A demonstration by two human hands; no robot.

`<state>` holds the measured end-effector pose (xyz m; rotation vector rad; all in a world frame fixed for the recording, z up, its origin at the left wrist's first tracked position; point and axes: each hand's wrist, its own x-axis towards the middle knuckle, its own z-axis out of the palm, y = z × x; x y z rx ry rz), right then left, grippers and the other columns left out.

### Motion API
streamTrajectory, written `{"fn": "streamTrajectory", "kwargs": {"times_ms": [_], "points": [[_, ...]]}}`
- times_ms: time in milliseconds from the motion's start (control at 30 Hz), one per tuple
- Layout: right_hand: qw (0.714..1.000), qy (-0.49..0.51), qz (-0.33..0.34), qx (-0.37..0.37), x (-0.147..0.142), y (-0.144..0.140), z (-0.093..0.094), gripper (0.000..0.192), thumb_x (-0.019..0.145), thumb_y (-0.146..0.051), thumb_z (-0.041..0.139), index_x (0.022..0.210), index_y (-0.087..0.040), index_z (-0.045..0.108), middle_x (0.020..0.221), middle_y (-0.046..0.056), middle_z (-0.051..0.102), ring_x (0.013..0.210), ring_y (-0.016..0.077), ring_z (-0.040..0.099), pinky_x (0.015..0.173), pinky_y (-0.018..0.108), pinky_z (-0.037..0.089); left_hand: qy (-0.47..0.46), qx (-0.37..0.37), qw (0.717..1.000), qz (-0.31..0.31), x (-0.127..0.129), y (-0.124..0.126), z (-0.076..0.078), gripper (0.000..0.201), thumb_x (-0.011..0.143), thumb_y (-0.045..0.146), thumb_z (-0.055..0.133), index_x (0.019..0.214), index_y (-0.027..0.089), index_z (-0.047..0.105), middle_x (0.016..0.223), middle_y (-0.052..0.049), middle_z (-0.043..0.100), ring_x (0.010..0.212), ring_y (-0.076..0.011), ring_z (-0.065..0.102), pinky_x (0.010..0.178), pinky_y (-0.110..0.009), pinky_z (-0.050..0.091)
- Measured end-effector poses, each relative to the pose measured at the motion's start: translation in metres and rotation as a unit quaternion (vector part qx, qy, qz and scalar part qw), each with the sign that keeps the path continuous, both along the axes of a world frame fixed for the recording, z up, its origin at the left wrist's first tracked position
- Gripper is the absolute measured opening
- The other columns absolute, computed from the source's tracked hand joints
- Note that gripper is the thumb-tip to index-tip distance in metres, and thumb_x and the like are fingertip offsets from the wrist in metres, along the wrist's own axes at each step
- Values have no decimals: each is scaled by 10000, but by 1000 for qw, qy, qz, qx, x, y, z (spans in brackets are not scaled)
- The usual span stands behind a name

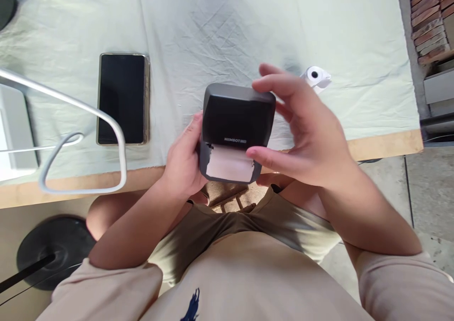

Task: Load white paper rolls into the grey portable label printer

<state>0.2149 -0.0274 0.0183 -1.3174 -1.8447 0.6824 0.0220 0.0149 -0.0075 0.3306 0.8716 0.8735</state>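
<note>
The left hand (182,162) is gripping a black label printer (236,132), fingers clamped round its side, paper showing below. The right hand (305,132) is hovering, fingers apart, touching its edges. Held off the worktop (383,143), it could slip through that one-sided grip.

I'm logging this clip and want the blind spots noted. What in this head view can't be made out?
- Label printer: its left side is covered by the left hand, its right side by the right hand.
- Paper in its open front: too washed out to tell any print.
- Paper roll on the cloth: partly behind the right hand.
- Phone: screen dark.
- White device: cut off by the left edge.
</note>
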Motion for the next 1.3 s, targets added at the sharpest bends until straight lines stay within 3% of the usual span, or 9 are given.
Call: {"fn": "streamTrajectory", "kwargs": {"times_ms": [100,200,367,567,733,967,1100,1167,1300], "points": [[990,-11,-117,75,-3,3,0,383,906,-383,840,1212,-288,631,1108,24,711,1020,232,753,838,390,670,-35,75,997,-7,-2,-2,-9,282,1092,336,608,993,131,774,835,-33,811,774,-172,759,773,-264,640],[976,75,-156,132,-9,7,-4,210,955,-289,765,977,-291,556,743,-65,476,510,94,436,466,292,389,-40,135,988,-70,-7,-3,-17,254,1031,301,716,1220,138,766,1002,-57,843,1005,-215,810,838,-261,646],[962,102,-133,215,-8,11,-6,267,947,-149,693,899,-276,462,898,-26,644,886,160,746,641,310,514,-17,154,983,-100,-12,-1,-22,335,971,380,814,1224,170,751,1025,-57,825,1032,-237,819,657,-226,601],[968,-232,-85,34,1,-1,1,190,932,-193,681,1106,-268,689,914,-24,781,647,157,643,603,324,397,-23,211,966,-145,-14,-2,-28,409,977,408,847,1301,222,680,1265,-81,802,1280,-303,771,870,-318,681],[954,-292,-62,13,0,-4,2,337,894,-219,680,1226,-265,719,838,-9,770,590,175,616,551,314,300,-16,234,957,-171,-18,-3,-32,488,1026,440,793,1427,213,634,1381,-126,767,1386,-343,713,1025,-408,681],[997,35,-69,-11,3,-5,21,411,793,-82,678,1163,-257,704,1063,-36,785,517,69,488,447,282,393,-27,163,982,-92,-9,-1,-24,349,952,378,864,1220,201,730,1101,-50,825,985,-202,809,826,-278,676],[934,327,-139,-19,12,12,2,305,759,-263,689,1062,-303,693,808,-38,632,564,134,502,409,288,387,4,139,989,-42,-7,1,-19,222,980,400,751,1093,209,759,987,-36,798,1172,-284,795,1015,-389,673],[918,354,-170,-51,16,20,-16,336,726,-379,763,1036,-304,656,827,-26,620,621,147,563,450,288,455,32,136,990,-21,-7,1,-18,280,1026,427,670,1189,214,748,1087,-66,804,1365,-335,724,1143,-469,624],[961,220,-156,-67,20,21,-45,366,900,-461,779,1190,-316,609,1123,23,682,833,174,704,698,348,652,46,135,990,-2,-9,0,-18,309,1053,401,633,1296,230,718,1147,-73,814,1427,-332,689,1214,-486,582]]}}
